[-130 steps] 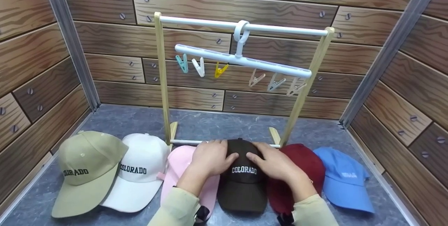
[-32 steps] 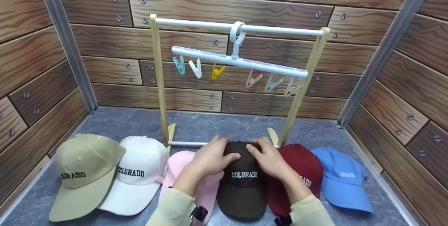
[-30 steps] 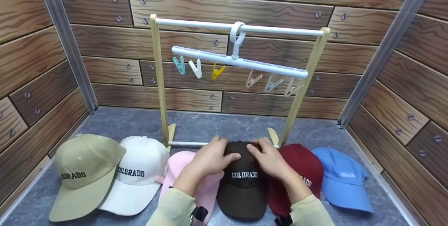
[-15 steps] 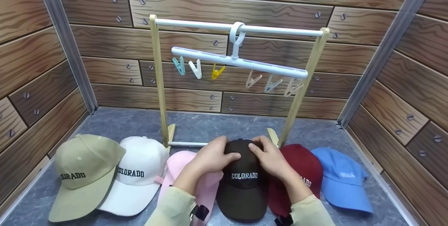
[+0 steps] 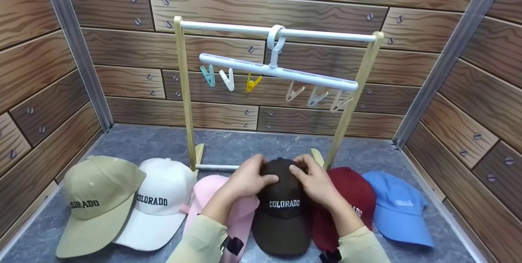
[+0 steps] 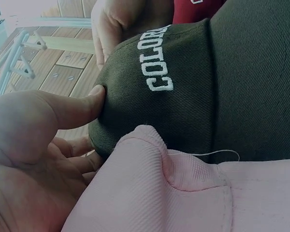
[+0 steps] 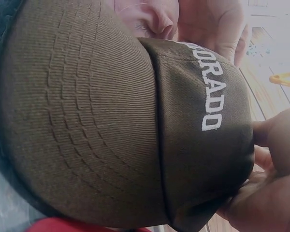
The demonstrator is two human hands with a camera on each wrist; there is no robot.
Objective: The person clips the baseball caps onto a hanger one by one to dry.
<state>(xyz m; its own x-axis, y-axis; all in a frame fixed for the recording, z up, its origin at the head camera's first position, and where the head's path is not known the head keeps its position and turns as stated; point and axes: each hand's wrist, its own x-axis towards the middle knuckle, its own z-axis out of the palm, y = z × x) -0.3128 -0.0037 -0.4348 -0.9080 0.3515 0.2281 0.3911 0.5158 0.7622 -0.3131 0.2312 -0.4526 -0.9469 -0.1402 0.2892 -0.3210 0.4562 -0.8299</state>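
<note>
A dark brown baseball cap (image 5: 282, 226) with white COLORADO lettering lies in the middle of a row of caps, brim toward me. Its crown is between my two hands. My left hand (image 5: 248, 179) grips the crown's left side, thumb on the front and fingers around the back, as the left wrist view shows. On the other side my right hand (image 5: 317, 180) holds it the same way, fingertips hidden behind the crown. A pink cap (image 5: 212, 189) sits under my left forearm, and a dark red cap (image 5: 352, 185) lies partly behind my right forearm.
Khaki (image 5: 102, 181) and white (image 5: 163, 181) caps overlap at the left; a blue cap (image 5: 401, 210) lies far right. Behind stands a wooden rack (image 5: 182, 91) carrying a pale blue hanger (image 5: 240, 63) with several clips, including a yellow clip (image 5: 253, 82). Wood-patterned walls (image 5: 228, 6) enclose the table.
Earlier both hands lay flatter over the brown cap's crown. Their fingers have since curled behind it, and the top of the crown has risen slightly in the last half second.
</note>
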